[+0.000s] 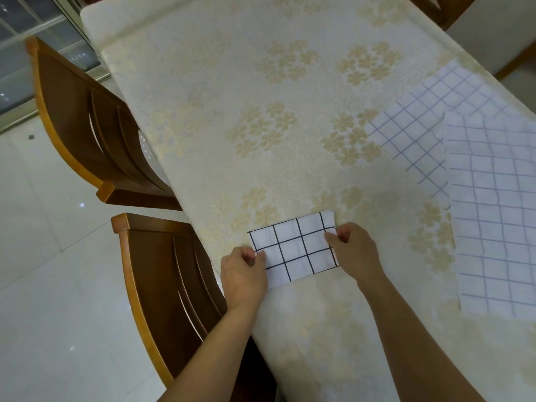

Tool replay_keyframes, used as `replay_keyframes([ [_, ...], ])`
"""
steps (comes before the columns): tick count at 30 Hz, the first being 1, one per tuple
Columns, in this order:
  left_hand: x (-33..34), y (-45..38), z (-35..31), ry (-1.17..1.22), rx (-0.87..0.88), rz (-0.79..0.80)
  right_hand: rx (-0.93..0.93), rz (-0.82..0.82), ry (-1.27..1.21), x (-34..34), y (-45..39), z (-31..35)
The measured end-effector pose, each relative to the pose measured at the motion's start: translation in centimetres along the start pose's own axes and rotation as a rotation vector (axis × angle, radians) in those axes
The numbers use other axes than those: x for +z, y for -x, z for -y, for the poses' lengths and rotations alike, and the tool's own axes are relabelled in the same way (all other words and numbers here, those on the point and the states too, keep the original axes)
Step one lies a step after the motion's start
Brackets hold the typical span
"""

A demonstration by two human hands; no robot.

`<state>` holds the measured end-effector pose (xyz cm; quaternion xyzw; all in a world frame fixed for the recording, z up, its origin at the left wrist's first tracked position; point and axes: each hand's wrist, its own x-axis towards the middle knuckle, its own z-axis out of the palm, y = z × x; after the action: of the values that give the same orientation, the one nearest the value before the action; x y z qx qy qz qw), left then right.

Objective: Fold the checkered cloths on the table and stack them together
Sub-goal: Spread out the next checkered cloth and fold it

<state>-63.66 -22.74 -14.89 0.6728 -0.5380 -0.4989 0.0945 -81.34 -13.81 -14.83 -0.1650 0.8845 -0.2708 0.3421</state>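
A small folded white cloth with a bold black grid (293, 248) lies near the table's left edge. My left hand (243, 274) pinches its near left corner between thumb and fingers. My right hand (352, 250) pinches its right end, thumb on top. Two larger white cloths with thin blue-grey checks lie unfolded at the right: one (429, 123) farther back, and one (499, 216) nearer, overlapping the first and running off the right side of the view.
The table (261, 111) wears a cream cloth with pale gold flowers. Two brown wooden chairs (95, 132) (171, 288) stand pushed against its left side. White floor tiles spread to the left, and a glass door is at the top left.
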Motion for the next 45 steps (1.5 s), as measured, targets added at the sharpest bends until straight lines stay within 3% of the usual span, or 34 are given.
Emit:
replay_keyframes([
  [9,-1.0,-0.8,-1.0,0.238,-0.077,0.153,0.151,0.015,-0.409,-0.3,1.3,-0.3],
  [15,-1.0,-1.6,-0.7,0.274,-0.115,0.224,0.276,0.064,-0.645,0.1,1.3,-0.3],
  [22,-1.6,-2.4,-0.5,0.239,-0.066,0.319,0.229,0.183,-0.859,-0.7,2.3,0.1],
  [28,-2.0,-2.2,-1.4,0.234,0.027,0.329,0.189,0.136,-0.728,-0.2,2.6,-0.4],
  [37,-2.3,-1.0,-2.1,-0.042,0.376,0.3,-0.035,-0.167,-0.297,1.3,4.9,-0.5],
  [45,-2.1,1.2,-2.9,-0.009,0.433,0.316,-0.106,-0.299,-0.35,0.1,8.2,-0.9],
])
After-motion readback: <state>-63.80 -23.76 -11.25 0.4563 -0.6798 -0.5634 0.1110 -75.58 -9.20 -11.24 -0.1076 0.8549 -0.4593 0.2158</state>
